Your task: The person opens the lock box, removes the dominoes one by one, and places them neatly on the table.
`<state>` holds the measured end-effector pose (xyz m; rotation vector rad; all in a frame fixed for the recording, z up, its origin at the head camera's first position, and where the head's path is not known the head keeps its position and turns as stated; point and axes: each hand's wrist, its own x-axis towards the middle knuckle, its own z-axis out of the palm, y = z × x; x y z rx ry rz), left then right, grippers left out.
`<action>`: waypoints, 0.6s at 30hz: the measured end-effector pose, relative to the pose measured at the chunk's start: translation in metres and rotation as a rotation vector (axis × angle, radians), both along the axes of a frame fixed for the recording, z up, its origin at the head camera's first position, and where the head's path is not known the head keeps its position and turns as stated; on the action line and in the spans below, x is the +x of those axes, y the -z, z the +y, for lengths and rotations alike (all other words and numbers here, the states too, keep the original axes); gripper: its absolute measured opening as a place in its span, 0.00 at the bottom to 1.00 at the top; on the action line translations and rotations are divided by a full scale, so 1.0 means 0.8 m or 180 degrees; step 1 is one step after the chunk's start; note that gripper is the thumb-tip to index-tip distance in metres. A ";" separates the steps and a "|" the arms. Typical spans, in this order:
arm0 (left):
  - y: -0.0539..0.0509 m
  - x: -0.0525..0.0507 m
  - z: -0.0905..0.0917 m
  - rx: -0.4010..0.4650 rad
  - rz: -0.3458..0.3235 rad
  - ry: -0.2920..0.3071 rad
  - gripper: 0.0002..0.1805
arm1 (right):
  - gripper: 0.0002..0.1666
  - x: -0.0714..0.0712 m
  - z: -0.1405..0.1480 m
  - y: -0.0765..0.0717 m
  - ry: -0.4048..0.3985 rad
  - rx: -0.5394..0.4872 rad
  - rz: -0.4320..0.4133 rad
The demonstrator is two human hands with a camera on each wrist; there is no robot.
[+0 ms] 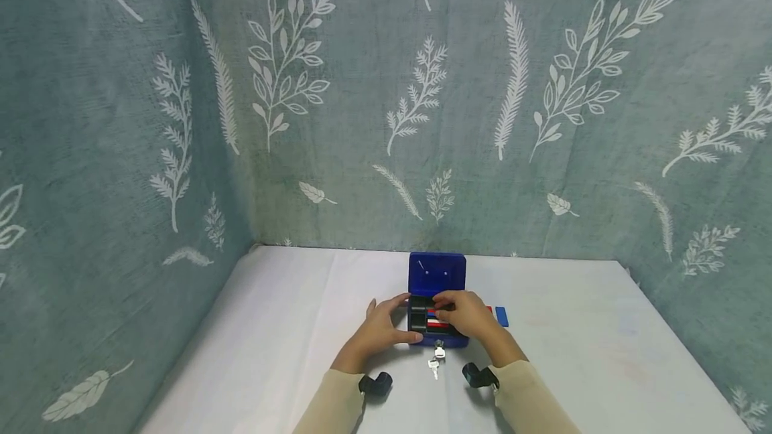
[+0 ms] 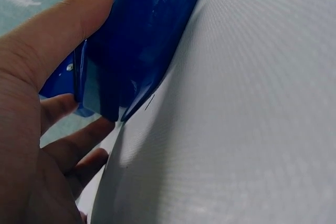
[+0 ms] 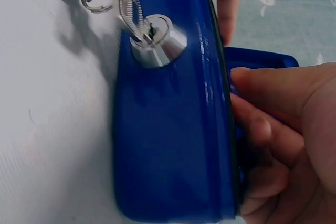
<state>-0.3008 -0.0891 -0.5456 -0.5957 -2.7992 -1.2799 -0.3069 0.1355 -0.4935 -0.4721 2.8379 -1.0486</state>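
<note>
A blue metal cash box (image 1: 461, 342) stands on the table with its lid (image 1: 437, 272) raised at the back. Inside lies a black tray (image 1: 417, 321) holding red, white and blue strip-like pieces (image 1: 435, 323). My left hand (image 1: 378, 330) grips the box's left end, thumb (image 2: 79, 22) at the front rim, other fingers along the side and back. My right hand (image 1: 470, 315) reaches over the right side, its bent fingers and thumb (image 3: 283, 90) down in the tray. Whatever lies between those fingertips is hidden.
Keys on a ring (image 1: 434, 362) hang from the front lock (image 3: 160, 43) onto the table. Right of the box lie a flat blue piece (image 1: 502, 317) and a partly hidden red one (image 1: 489, 309). White cloth (image 1: 603, 353) covers the table; a leaf-patterned curtain (image 1: 374, 119) rises behind.
</note>
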 end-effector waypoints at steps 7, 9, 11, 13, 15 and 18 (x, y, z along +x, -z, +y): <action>0.002 0.001 0.001 0.0001 0.0054 0.0036 0.51 | 0.16 0.003 0.000 0.002 0.0007 0.0262 0.0017; 0.003 0.003 0.002 0.0011 0.0063 0.0034 0.51 | 0.16 0.004 0.000 0.004 -0.0005 0.0312 0.0051; 0.001 0.003 0.003 0.0007 0.0052 0.0026 0.51 | 0.16 0.004 0.000 0.003 -0.0005 0.0351 0.0060; -0.001 0.003 0.002 -0.0005 0.0039 0.0019 0.51 | 0.15 0.003 0.000 0.001 -0.0001 0.0366 0.0047; -0.003 0.002 0.002 -0.0025 0.0052 0.0019 0.52 | 0.15 0.002 -0.001 -0.001 0.0000 0.0367 0.0039; -0.009 0.001 -0.002 -0.0053 0.0087 0.0029 0.51 | 0.15 -0.001 -0.004 -0.003 -0.0033 0.0323 0.0050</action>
